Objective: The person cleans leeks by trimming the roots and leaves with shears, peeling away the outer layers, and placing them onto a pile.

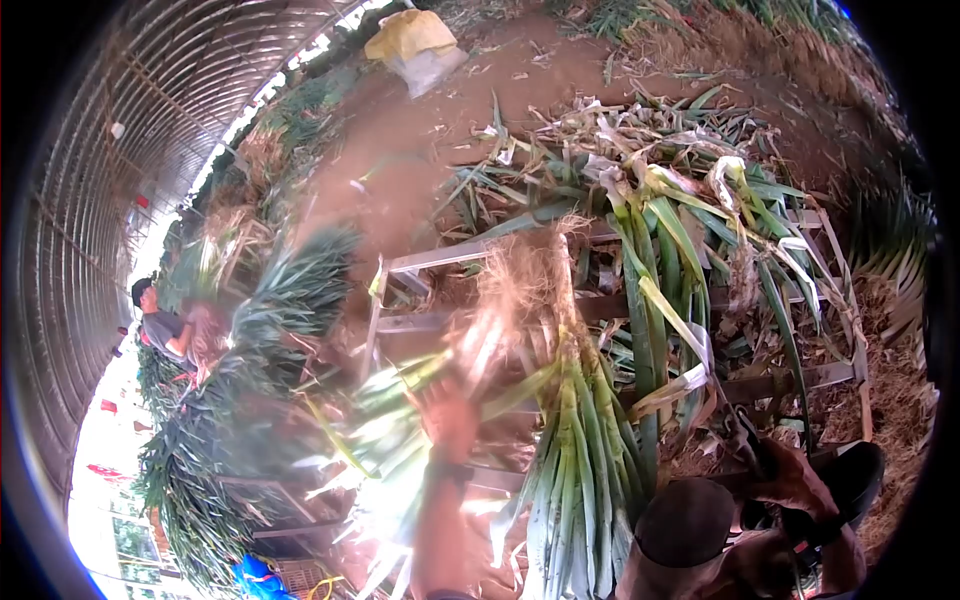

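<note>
My left hand (447,415) is blurred by motion and closed around a bunch of leeks (490,335). Their pale stems and tangled roots point up and away, while the blurred leaves fan out to the lower left. Just right of it, a second bunch of leeks (580,450) lies across the metal rack (440,257), leaves toward me. At the lower right, beside my knee, my right hand (795,480) is closed around a dark, narrow thing I cannot make out. Cut or stripped leek leaves (650,240) hang over the rack.
Loose leaves and dry husks (640,130) are heaped behind the rack on bare soil (400,150). On the left, a co-worker (165,325) sits behind large leek piles (290,290). A yellow and white sack (415,50) lies at the back. Another leek pile (895,270) is at right.
</note>
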The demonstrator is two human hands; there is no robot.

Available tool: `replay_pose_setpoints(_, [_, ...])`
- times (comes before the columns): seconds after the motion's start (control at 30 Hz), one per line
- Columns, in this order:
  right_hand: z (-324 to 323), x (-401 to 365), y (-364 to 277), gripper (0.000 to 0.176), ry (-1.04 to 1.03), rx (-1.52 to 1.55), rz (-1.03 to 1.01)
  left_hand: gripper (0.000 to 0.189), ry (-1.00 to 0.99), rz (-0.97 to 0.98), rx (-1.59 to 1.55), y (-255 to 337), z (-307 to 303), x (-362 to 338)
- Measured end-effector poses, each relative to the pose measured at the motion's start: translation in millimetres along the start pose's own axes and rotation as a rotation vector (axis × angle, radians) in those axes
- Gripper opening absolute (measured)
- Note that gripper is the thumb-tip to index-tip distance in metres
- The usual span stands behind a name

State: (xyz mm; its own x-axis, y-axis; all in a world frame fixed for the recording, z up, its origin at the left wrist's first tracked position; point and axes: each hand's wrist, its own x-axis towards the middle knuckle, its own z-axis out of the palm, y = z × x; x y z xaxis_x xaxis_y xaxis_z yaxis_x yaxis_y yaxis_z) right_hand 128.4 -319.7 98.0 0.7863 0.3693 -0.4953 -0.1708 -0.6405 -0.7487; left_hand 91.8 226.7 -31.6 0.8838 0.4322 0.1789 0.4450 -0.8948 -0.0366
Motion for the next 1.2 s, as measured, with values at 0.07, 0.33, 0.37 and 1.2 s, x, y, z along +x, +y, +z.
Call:
replay_pose_setpoints(0.07, [-1,-2,6,0.061,0.013,0.014,-0.03,0.092,-0.084,-0.058,-0.099,2,-9,3])
replay_pose_setpoints(0.33, [-7,-5,18,0.055,0.015,-0.162,-0.117,0.078,0.007,-0.03,-0.142,7,-3,-7])
replay_pose_setpoints(0.37, [-8,-5,18,0.054,0.02,-0.171,-0.133,0.077,-0.02,-0.051,-0.166,9,-3,-7])
replay_pose_setpoints(1.2, [-2,3,22,0.058,-0.015,-0.193,-0.064,0.097,-0.388,-0.153,-0.35,1,-34,82])
